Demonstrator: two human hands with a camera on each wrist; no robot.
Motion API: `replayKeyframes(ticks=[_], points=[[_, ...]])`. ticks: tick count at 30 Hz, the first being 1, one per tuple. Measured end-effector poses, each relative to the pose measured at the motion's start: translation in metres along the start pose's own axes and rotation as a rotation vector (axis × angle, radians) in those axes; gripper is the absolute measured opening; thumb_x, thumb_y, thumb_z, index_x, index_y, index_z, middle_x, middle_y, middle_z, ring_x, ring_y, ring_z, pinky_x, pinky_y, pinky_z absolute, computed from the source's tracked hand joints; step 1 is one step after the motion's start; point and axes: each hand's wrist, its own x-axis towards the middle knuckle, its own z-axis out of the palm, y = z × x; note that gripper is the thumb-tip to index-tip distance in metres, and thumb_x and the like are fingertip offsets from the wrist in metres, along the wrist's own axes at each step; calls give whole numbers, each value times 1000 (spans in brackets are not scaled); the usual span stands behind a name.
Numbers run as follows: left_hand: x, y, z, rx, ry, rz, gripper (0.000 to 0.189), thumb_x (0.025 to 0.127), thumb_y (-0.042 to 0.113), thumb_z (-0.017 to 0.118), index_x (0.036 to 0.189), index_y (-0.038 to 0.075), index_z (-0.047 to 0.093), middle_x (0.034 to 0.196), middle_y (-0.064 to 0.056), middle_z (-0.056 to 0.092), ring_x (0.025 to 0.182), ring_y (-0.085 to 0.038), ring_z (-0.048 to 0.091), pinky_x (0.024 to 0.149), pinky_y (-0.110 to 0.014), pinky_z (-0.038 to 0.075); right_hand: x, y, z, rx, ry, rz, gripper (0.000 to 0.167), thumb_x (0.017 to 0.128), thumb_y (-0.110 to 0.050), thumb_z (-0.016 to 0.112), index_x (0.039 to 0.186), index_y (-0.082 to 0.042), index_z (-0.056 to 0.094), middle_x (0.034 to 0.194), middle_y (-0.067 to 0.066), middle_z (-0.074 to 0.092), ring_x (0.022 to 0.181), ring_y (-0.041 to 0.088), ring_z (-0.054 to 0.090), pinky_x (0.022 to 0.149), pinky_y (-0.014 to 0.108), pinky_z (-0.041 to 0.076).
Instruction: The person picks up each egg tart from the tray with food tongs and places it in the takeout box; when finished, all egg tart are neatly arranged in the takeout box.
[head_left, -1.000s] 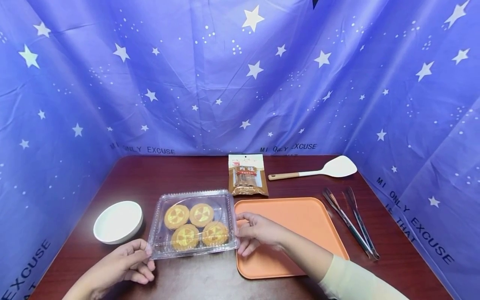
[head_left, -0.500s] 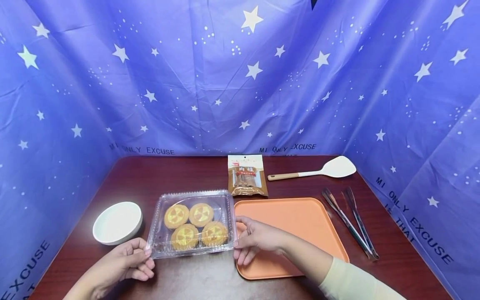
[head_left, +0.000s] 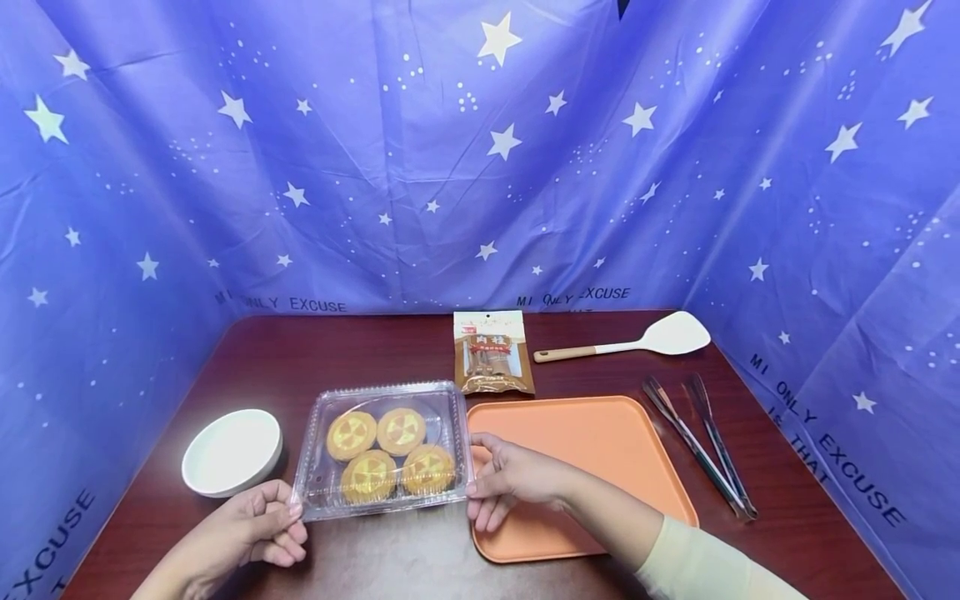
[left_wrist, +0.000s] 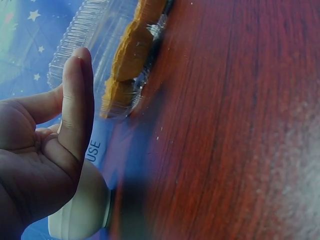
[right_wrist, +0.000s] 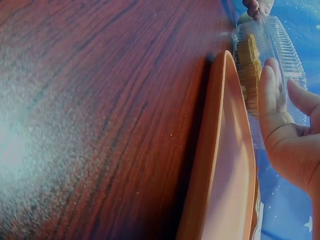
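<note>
A clear plastic clamshell box (head_left: 442, 404) with a ribbed lid holds several round golden pastries (head_left: 400, 431) patterned with yellow wedges. The lid is down over them. At its near left corner, my left hand (head_left: 251, 529) pinches the rim between thumb and fingers. My right hand (head_left: 513, 479) pinches the right edge near the front corner, its forearm crossing above the orange tray (head_left: 585, 442). Seen from the left wrist, the pastries (left_wrist: 132, 55) show side-on through the box wall. In the right wrist view, my fingers (right_wrist: 270, 105) lie against the clear side of the box (right_wrist: 287, 50).
A white bowl (head_left: 232, 454) stands at the left, close behind the left hand. Behind the tray are a brown and white packet of cinnamon (head_left: 492, 354) and a white spatula (head_left: 660, 337) with a wooden handle. Metal tongs (head_left: 738, 500) lie right of the tray. Starry blue curtains surround the table.
My right thumb and fingers have shifted slightly toward the near corner of the box's right edge. The box stays nearly in place, and the head view has turned a little.
</note>
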Motion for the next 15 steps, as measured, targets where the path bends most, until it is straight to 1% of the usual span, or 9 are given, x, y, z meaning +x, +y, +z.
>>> replayKeyframes(ticks=[11, 15], points=[[5, 1, -1, -12, -51, 17, 9, 103, 5, 43, 104, 4, 51, 94, -6, 70, 84, -19, 73, 75, -31, 61, 1, 3, 0, 32, 17, -11, 74, 94, -1, 60, 151, -9, 12, 86, 16, 70, 68, 23, 71, 65, 38, 61], [6, 2, -2, -1, -70, 30, 10, 103, 4, 42, 104, 3, 51, 94, -6, 69, 83, -18, 73, 74, -31, 61, 3, 5, -1, 41, 25, -20, 74, 93, -1, 60, 150, -8, 13, 86, 16, 70, 68, 22, 71, 63, 36, 61]])
